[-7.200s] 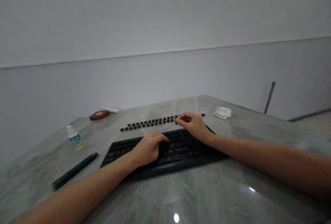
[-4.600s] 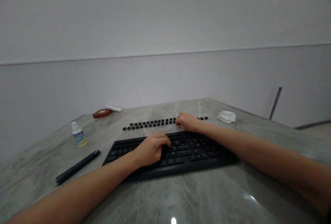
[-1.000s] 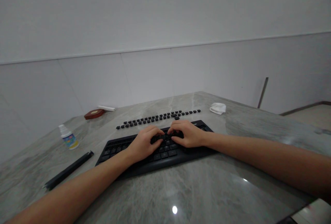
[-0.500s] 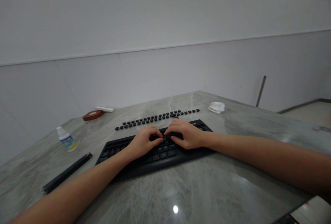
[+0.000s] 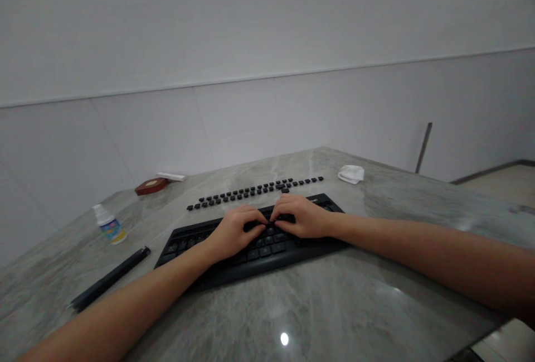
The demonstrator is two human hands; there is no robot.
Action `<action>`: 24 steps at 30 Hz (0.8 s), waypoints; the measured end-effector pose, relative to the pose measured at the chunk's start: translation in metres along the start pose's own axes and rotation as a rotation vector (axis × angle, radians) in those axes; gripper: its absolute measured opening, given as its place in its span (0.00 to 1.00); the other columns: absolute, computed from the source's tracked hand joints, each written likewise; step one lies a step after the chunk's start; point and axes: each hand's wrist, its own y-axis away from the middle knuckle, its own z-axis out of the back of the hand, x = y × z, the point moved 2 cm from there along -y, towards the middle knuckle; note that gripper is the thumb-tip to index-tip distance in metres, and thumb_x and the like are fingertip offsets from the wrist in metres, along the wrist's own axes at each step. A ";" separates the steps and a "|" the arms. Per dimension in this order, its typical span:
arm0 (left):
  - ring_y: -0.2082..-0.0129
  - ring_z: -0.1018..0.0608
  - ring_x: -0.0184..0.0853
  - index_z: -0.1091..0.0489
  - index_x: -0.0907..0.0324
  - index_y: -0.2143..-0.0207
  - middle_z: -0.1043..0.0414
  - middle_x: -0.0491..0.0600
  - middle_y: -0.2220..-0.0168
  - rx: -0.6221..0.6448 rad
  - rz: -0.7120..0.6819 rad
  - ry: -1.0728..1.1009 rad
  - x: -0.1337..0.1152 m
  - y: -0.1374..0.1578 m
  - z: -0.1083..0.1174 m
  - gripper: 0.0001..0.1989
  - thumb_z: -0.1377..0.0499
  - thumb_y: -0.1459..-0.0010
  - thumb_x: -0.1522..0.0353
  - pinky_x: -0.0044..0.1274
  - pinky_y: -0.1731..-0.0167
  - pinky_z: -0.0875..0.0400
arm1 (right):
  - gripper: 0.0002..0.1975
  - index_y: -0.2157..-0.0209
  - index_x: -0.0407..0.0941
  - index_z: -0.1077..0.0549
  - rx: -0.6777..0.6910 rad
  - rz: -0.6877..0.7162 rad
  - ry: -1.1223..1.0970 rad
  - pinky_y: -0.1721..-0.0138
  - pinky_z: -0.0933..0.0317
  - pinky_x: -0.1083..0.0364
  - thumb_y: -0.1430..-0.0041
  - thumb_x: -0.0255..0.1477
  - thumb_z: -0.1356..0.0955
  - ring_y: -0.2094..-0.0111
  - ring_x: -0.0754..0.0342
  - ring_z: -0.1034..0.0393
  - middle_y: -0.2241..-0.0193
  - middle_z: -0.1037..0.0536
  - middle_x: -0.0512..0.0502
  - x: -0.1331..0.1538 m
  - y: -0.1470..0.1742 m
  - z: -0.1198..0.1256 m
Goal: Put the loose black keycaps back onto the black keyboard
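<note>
Head view: our left hand and right hand both sit on the black keyboard, fingers curled down onto the upper middle key rows. Fingertips of the two hands nearly meet at the centre, touching or just short of it; we can't tell which. Whether either hand pinches a keycap is hidden under the knuckles, so we can't tell the grip on either side. Both palms face down, wrists low over the front rows, forearms running back toward us across the table.

Keyboard lies flat on the grey marbled table, long side roughly across our view, right end angled slightly away from us. Just beyond it, loose black keycaps are laid out in a long double row, parallel to the keyboard's far edge and apart from it. One keycap sits a little out of line, near the right hand's fingertips.

Left of the keyboard: a long black bar lying diagonally, near but not touching. Further left and back, a small white bottle with a coloured label, upright. Behind that, near the wall, a reddish-brown round object with a white strip just beside it. Far right of the keycap row, a crumpled white cloth, well apart from both hands.
</note>
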 end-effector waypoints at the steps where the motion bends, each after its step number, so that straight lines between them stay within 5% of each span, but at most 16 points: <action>1: 0.63 0.25 0.34 0.26 0.57 0.64 0.25 0.48 0.65 -0.001 -0.002 0.002 0.000 -0.001 0.000 0.06 0.42 0.42 0.70 0.27 0.58 0.31 | 0.06 0.66 0.42 0.25 -0.002 0.001 -0.001 0.56 0.37 0.51 0.45 0.21 0.33 0.64 0.53 0.31 0.70 0.23 0.45 -0.001 0.000 0.000; 15: 0.70 0.26 0.32 0.25 0.58 0.65 0.25 0.44 0.70 -0.125 0.207 0.021 0.005 -0.007 -0.004 0.07 0.40 0.48 0.73 0.22 0.67 0.32 | 0.09 0.69 0.41 0.23 -0.074 0.068 -0.012 0.57 0.35 0.50 0.48 0.19 0.35 0.63 0.51 0.30 0.66 0.22 0.42 -0.001 0.004 0.003; 19: 0.70 0.26 0.31 0.25 0.59 0.65 0.25 0.45 0.69 -0.133 0.194 0.009 0.004 -0.008 -0.004 0.07 0.40 0.48 0.74 0.23 0.67 0.32 | 0.15 0.63 0.42 0.24 -0.110 0.103 0.016 0.56 0.35 0.49 0.50 0.17 0.37 0.62 0.51 0.31 0.64 0.23 0.42 0.000 0.006 0.005; 24: 0.70 0.27 0.31 0.25 0.59 0.65 0.25 0.45 0.69 -0.156 0.208 -0.005 0.005 -0.008 -0.004 0.07 0.40 0.47 0.74 0.23 0.66 0.32 | 0.24 0.53 0.42 0.28 -0.310 0.200 0.083 0.57 0.35 0.46 0.52 0.15 0.39 0.58 0.49 0.33 0.59 0.25 0.39 0.004 0.007 0.012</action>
